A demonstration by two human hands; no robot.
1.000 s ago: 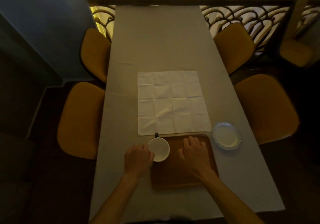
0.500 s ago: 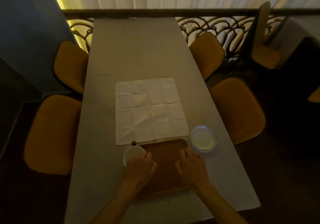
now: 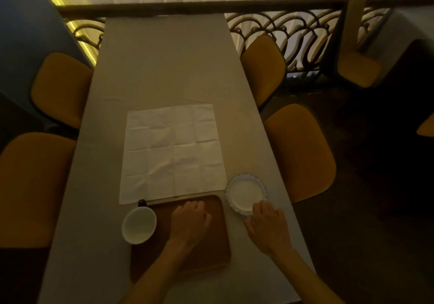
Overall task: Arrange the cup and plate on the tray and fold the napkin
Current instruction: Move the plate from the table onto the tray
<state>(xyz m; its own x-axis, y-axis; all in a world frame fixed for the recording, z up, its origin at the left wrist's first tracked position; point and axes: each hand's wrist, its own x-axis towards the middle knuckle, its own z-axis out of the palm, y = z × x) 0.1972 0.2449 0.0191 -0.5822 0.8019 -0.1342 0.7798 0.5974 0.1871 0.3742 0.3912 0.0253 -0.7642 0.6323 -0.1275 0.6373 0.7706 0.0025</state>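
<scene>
Dim dining room: long grey-clothed surface [image 3: 164,69] running away toward a curtained railing, mustard chairs [image 3: 35,181] down both sides.

Leftmost of the task's things, the white cup [image 3: 139,225]: upright, dark handle pointing away, at the near-left by the wooden tray [image 3: 211,252] (on its edge or just beside it, cannot tell). Beyond, the napkin [image 3: 171,153]: spread flat, creased, not yet folded, near edge touching the tray's far rim.

On the tray, the left hand [image 3: 190,221]: knuckles up, fingers curled under, gripping nothing visible. Just right of the tray, on the cloth, the frilled plate [image 3: 245,193]. At its near rim, the right hand [image 3: 267,224]: fingers fairly straight and touching the edge, not closed round it.

Step in hand, most likely: plate onto tray. Slip fingertips under the scalloped rim, thumb on top, then lift clear of the tray's raised lip rather than dragging across the cloth. Set down toward the tray's right, leaving room for the cup. Keep the left hand steadying the tray, clear of the landing spot.
</scene>
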